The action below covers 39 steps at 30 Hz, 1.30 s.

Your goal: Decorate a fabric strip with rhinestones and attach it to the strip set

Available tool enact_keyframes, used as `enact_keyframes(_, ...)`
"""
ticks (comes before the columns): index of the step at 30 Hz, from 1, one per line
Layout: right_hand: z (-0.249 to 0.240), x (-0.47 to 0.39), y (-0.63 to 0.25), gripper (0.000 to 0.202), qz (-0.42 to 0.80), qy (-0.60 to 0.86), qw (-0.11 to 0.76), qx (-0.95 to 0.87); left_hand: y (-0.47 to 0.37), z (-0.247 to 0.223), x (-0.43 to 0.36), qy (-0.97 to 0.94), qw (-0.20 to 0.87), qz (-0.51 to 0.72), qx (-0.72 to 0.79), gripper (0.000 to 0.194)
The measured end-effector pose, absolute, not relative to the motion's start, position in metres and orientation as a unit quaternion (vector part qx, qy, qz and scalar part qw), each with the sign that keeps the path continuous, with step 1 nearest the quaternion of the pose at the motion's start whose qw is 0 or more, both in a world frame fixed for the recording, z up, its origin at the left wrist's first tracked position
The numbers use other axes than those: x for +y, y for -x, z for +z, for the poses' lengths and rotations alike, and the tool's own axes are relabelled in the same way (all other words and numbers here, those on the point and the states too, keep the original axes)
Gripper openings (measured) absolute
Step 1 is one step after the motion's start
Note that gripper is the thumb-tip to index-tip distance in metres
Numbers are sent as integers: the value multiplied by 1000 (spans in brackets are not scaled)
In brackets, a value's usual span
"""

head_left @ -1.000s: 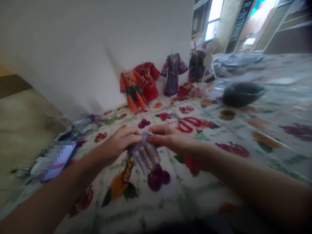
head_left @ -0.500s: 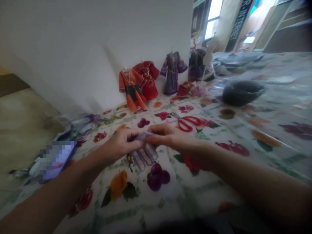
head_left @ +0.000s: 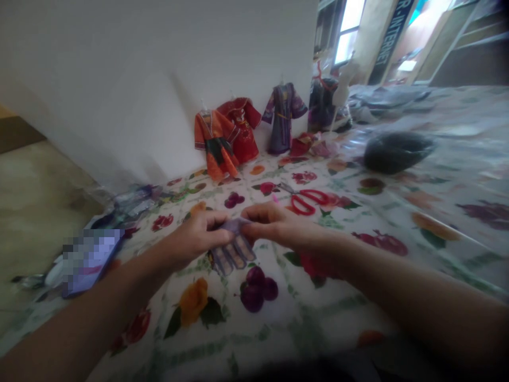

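Observation:
A small greyish-purple fabric piece (head_left: 234, 253) with lighter stripes hangs between my hands, just above the flower-and-fruit patterned tablecloth (head_left: 278, 323). My left hand (head_left: 202, 231) pinches its upper left part, thumb in front. My right hand (head_left: 270, 223) pinches the upper right part, its fingertips close to those of my left hand. The fingers behind the cloth are partly hidden. Just beyond my right hand lie scissors (head_left: 308, 200) with red handles.
Small garments in orange (head_left: 217, 143), red (head_left: 244, 130) and purple (head_left: 283, 119) stand along the wall. A phone (head_left: 93, 262) lies at the left by plastic packets (head_left: 133, 204). A dark bundle (head_left: 397, 151) and clear plastic lie at the right.
The lower edge of the fabric has risen slightly, and a bit more of its top shows between my fingers. Both hands keep their pinch in nearly the same place.

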State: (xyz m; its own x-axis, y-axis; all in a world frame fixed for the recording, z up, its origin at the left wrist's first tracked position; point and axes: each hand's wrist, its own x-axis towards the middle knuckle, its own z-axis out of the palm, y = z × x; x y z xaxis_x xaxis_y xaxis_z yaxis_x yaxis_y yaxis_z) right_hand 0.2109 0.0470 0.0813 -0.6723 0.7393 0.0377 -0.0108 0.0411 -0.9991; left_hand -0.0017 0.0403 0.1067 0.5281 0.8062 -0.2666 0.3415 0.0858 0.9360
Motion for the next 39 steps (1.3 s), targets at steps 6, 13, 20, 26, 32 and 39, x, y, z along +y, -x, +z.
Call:
enact_keyframes(6, 83, 47, -211, 13, 620, 284, 293, -670, 3, 103, 42, -638, 605, 194, 435, 17)
enact_keyframes(13, 77, 49, -210, 8, 578, 296, 298, -700, -2, 103, 42, -640, 611, 195, 422, 16)
enact_keyframes(20, 75, 50, -209, 7, 569, 304, 299, -703, -1, 105, 43, -654, 597, 193, 423, 13)
enact_keyframes(26, 79, 47, -209, 8, 574, 314, 311, -690, 0, 106, 42, -659, 584, 196, 431, 11)
enact_keyframes(32, 79, 46, -209, 7, 600, 313, 303, -670, 0, 109, 43, -659, 590, 185, 429, 11)
enact_keyframes(39, 80, 48, -210, 8, 591, 313, 304, -678, -2, 109, 42, -654, 595, 175, 432, 17)
